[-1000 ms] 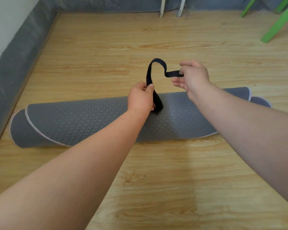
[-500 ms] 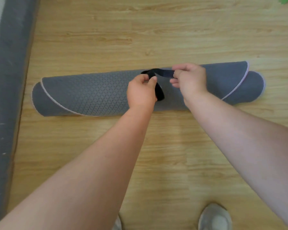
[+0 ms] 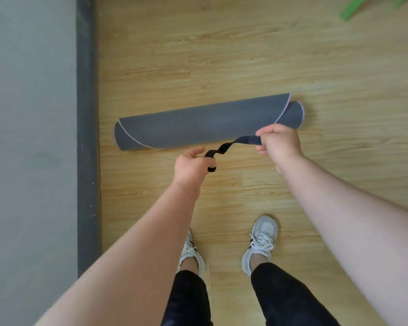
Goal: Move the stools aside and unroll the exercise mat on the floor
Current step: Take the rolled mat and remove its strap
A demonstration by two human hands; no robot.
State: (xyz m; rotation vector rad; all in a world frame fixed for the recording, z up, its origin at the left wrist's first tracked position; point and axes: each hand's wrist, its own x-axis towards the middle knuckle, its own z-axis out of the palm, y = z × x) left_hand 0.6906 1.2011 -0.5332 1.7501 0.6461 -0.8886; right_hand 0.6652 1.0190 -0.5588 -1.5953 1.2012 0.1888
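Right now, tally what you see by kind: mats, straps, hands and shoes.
mat: 1
strap: 1
hands: 2 (left hand, right hand)
shoes: 2 (left shoe, right shoe)
total: 6

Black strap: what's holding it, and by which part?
The left hand grips the black strap near one end; the right hand pinches its other end. The rolled mat lies unheld.

A plain indoor room, seemingly a home or small exercise space: light wood-plank floor [image 3: 222,55], dark grey skirting [image 3: 87,114] under a pale wall [image 3: 28,114] — a rolled exercise mat [image 3: 198,125] on the boards, green stool legs [image 3: 353,7] at the far edge.
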